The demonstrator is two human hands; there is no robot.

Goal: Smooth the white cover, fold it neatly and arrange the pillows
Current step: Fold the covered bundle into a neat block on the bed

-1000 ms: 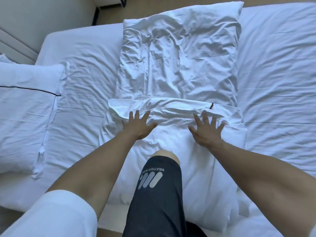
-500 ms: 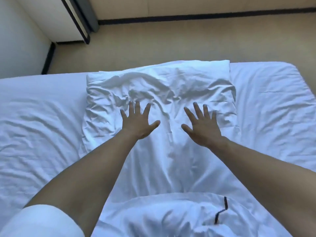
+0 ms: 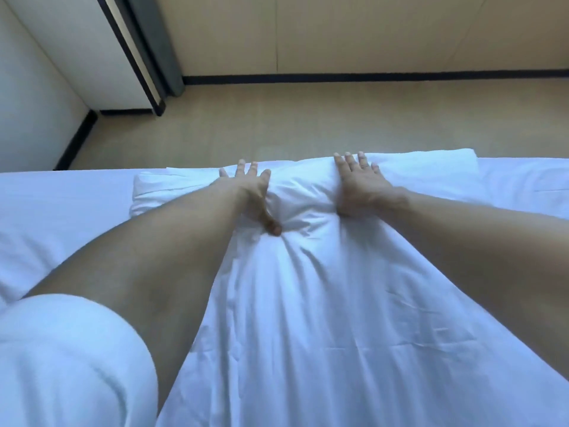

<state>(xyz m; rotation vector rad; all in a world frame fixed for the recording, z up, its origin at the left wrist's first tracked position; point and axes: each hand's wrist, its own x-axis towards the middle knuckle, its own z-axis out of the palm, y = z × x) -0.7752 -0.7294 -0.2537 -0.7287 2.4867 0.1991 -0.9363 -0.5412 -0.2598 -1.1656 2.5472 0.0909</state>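
The white cover (image 3: pixel 308 303) lies stretched lengthwise down the middle of the bed, its far end bunched at the bed's far edge. My left hand (image 3: pixel 251 195) lies flat on that far end, fingers spread, thumb pressed into the cloth. My right hand (image 3: pixel 358 183) rests flat beside it to the right, fingers spread over the far edge. A ridge of cloth is puckered up between the two hands. Neither hand grips anything. No pillow is in sight.
The white bed sheet (image 3: pixel 61 204) spreads left and right of the cover. Beyond the far edge is a tan floor (image 3: pixel 308 118), a wall with a dark baseboard (image 3: pixel 369 78), and a dark-framed door or panel (image 3: pixel 147 63) at the back left.
Both hands slid away from me along the cover, from its near fold to its far end at the bed's edge. The view tilted up; the wrinkles under the hands flattened.
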